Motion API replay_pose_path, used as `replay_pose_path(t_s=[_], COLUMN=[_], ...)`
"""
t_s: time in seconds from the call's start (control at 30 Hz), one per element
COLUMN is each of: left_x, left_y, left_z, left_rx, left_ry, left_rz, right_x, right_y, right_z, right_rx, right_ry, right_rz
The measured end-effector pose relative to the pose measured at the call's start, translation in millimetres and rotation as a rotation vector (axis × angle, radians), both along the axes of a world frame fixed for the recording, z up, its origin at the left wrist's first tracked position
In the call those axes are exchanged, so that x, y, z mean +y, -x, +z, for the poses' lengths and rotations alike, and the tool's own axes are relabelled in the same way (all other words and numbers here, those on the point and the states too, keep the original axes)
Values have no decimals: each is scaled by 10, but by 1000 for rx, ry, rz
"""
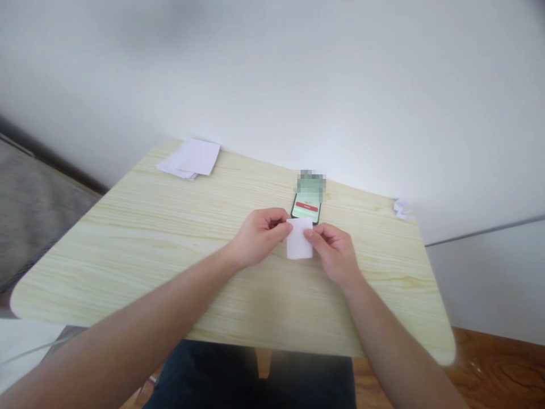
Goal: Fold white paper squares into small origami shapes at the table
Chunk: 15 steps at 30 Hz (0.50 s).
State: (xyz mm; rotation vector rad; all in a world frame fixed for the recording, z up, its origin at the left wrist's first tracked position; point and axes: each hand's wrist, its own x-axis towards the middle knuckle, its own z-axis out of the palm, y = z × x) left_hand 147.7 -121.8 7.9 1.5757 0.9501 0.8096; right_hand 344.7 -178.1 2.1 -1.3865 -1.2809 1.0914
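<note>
A small folded white paper [300,241] is held just above the light wooden table [149,227], near its middle. My left hand [259,234] pinches the paper's upper left edge between thumb and fingers. My right hand [334,250] pinches its right edge the same way. Both hands have their fingers curled. Directly behind the paper lies a phone [306,208] with its screen lit, partly covered by the paper's top edge.
A small stack of white sheets [191,158] lies at the table's far left corner. A crumpled bit of white paper [402,209] sits at the far right edge. A white wall stands behind the table; a grey surface is at the left.
</note>
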Motion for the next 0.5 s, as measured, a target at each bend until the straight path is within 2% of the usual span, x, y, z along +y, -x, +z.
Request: replay_pose_path(t_s=[0.2, 0.5], left_x=[-4, 18], left_y=[-4, 6], left_z=[63, 44], left_rx=[-5, -101], left_ry=[-14, 11], left_rz=[56, 114], right_x=[-12, -16], right_y=[14, 21], right_z=[45, 101], right_rx=[87, 57], right_ry=[50, 45], right_rz=[122, 146])
